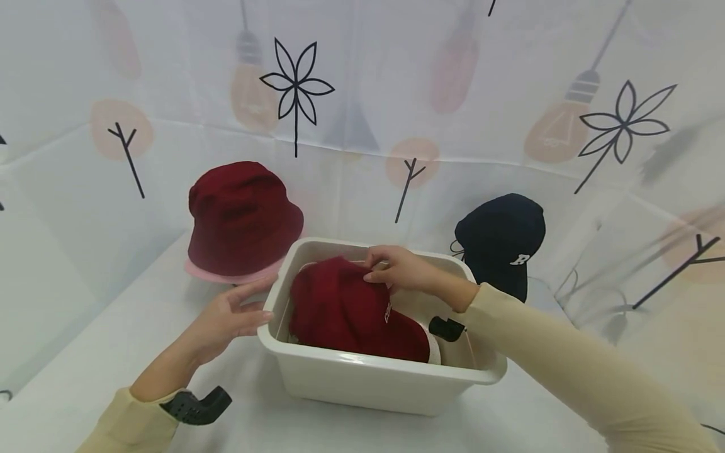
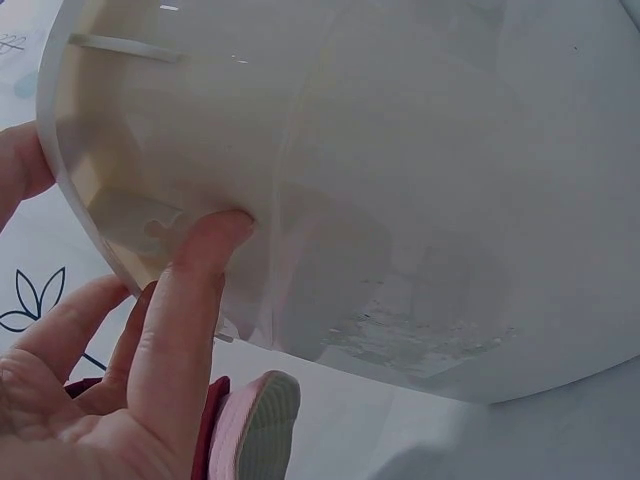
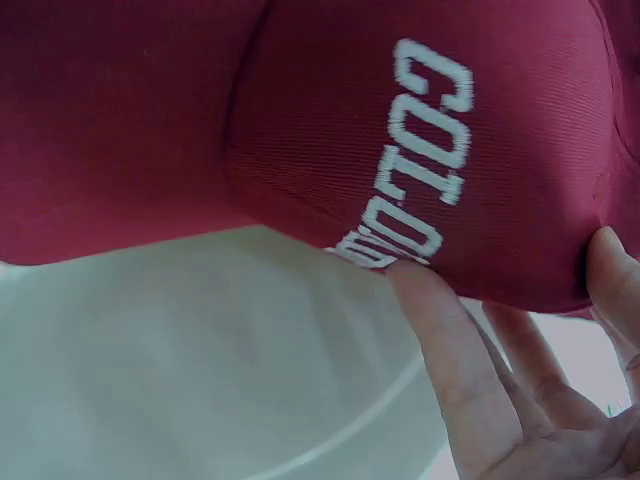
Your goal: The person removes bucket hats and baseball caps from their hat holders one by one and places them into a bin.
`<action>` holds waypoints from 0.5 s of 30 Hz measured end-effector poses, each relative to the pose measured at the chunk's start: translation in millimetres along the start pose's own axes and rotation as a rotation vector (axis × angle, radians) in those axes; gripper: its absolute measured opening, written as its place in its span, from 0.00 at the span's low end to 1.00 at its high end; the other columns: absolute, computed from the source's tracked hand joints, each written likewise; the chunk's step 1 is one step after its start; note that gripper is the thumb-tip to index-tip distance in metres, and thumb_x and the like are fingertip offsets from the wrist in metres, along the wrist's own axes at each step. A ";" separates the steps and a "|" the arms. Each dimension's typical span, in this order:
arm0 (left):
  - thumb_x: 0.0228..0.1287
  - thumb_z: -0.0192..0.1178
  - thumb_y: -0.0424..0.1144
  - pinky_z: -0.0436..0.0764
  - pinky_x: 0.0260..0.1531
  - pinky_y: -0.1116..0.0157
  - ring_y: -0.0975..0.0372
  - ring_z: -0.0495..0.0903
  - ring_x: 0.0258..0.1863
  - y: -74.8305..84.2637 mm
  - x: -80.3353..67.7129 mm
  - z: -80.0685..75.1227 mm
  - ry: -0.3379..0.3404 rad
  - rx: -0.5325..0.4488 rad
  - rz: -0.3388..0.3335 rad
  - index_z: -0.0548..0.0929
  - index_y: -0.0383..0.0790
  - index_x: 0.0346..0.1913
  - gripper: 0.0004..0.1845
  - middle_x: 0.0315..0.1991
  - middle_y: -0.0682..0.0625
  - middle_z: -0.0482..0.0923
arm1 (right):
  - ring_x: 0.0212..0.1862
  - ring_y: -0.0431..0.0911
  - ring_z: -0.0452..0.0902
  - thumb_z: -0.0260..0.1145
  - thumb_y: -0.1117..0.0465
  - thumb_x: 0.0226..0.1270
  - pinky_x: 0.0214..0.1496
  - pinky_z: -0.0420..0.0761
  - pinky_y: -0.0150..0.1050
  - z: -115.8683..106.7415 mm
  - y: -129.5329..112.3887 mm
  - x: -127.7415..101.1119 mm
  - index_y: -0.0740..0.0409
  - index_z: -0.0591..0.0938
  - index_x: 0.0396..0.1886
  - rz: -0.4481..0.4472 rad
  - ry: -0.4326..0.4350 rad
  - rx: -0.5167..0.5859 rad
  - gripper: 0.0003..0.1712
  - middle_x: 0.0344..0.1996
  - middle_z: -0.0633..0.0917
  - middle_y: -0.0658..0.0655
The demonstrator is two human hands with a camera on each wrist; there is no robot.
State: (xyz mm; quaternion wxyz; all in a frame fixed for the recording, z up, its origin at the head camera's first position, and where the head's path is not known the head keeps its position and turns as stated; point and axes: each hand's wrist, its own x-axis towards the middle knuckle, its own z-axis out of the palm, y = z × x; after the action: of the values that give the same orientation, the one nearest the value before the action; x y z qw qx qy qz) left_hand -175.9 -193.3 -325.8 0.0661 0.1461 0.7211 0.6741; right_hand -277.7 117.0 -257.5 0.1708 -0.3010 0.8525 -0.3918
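In the head view a white plastic bin (image 1: 362, 384) stands on the table. Inside lies a dark red baseball cap (image 1: 340, 308) with white lettering on its front, brim toward the bin's front right. My right hand (image 1: 404, 270) reaches over the bin and pinches the cap's crown; in the right wrist view, its thumb and fingers (image 3: 455, 350) are at the crown's edge beside the letters. My left hand (image 1: 226, 321) holds the bin's left rim. The left wrist view has one finger pressed against the bin's outer wall (image 2: 400, 200) below the lip.
A dark red bucket hat (image 1: 240, 214) with a pink underside stands behind the bin on the left. At the back right is a black cap (image 1: 504, 239) with a white letter. A patterned curtain (image 1: 351, 82) hangs behind the white table (image 1: 141, 314).
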 end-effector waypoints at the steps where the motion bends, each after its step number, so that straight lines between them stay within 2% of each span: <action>1: 0.58 0.64 0.34 0.78 0.43 0.58 0.49 0.70 0.58 0.0 0.0 0.1 0.001 0.002 0.000 0.56 0.32 0.70 0.40 0.67 0.33 0.57 | 0.33 0.47 0.78 0.63 0.67 0.63 0.30 0.82 0.47 2.1 1.2 0.6 0.60 0.75 0.36 0.000 -0.001 -0.018 0.04 0.40 0.79 0.59; 5: 0.57 0.64 0.34 0.78 0.43 0.57 0.49 0.70 0.58 0.5 -0.1 0.6 0.003 0.002 -0.004 0.56 0.32 0.70 0.40 0.66 0.33 0.58 | 0.31 0.46 0.77 0.65 0.68 0.60 0.31 0.81 0.49 7.6 3.1 0.8 0.61 0.77 0.37 -0.031 0.003 -0.098 0.06 0.33 0.79 0.56; 8: 0.57 0.64 0.34 0.77 0.44 0.57 0.49 0.70 0.58 0.5 0.1 0.9 0.007 0.000 -0.008 0.56 0.32 0.70 0.40 0.66 0.33 0.59 | 0.30 0.46 0.77 0.67 0.69 0.58 0.30 0.81 0.47 6.8 2.3 0.8 0.61 0.77 0.39 -0.072 -0.004 -0.129 0.10 0.33 0.79 0.56; 12: 0.57 0.64 0.34 0.78 0.43 0.57 0.49 0.70 0.58 0.0 0.2 1.0 0.010 -0.002 -0.004 0.56 0.32 0.70 0.40 0.66 0.34 0.59 | 0.39 0.47 0.78 0.69 0.69 0.55 0.41 0.79 0.43 4.0 1.5 0.3 0.59 0.78 0.43 -0.168 -0.063 -0.163 0.16 0.40 0.79 0.55; 15: 0.57 0.64 0.33 0.78 0.43 0.57 0.49 0.70 0.58 0.3 0.0 1.2 0.011 -0.003 -0.005 0.56 0.32 0.70 0.40 0.66 0.34 0.58 | 0.47 0.46 0.75 0.72 0.67 0.53 0.48 0.77 0.43 4.1 2.1 -0.4 0.57 0.79 0.48 -0.255 -0.134 -0.200 0.21 0.46 0.79 0.52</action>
State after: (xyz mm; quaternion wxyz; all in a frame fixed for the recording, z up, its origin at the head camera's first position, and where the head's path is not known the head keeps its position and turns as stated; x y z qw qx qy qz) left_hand -175.5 -192.0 -325.6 0.0638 0.1404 0.7207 0.6759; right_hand -276.0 115.9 -261.7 0.1453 -0.4476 0.8288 -0.3027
